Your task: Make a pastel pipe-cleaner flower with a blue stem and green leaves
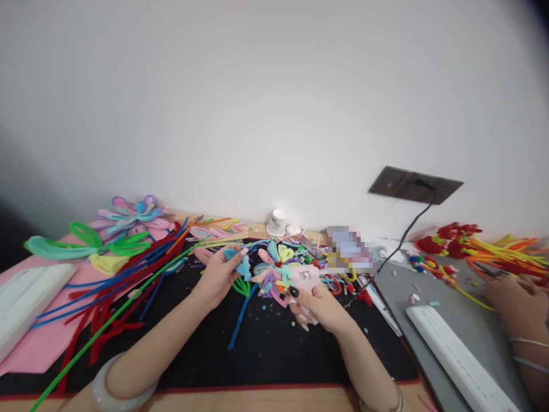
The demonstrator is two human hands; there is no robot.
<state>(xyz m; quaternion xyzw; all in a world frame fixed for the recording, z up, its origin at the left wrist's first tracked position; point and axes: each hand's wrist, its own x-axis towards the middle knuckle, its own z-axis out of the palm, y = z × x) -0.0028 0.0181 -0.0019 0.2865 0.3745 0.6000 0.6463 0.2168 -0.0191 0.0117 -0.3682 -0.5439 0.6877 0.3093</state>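
My left hand (220,274) pinches a light blue piece of bent pipe cleaner (240,264) between thumb and fingers. In my right hand (315,303) is a pale pink hot glue gun (305,276), its nozzle pointing left. Right at the nozzle, a many-coloured pipe cleaner flower (271,274) sits above the black mat; whether the nozzle touches it I cannot tell. Green loops (242,286) and a dark blue pipe cleaner stem (237,320) lie just below my left hand.
Pipe cleaner bundles (111,306) and finished flowers (132,214) lie at left beside a white box (32,300). A paper cup (278,222) stands by the wall. A black cord (407,229) hangs from the wall socket (414,184). At right, another person's hand (517,300) works near a white bar (454,355).
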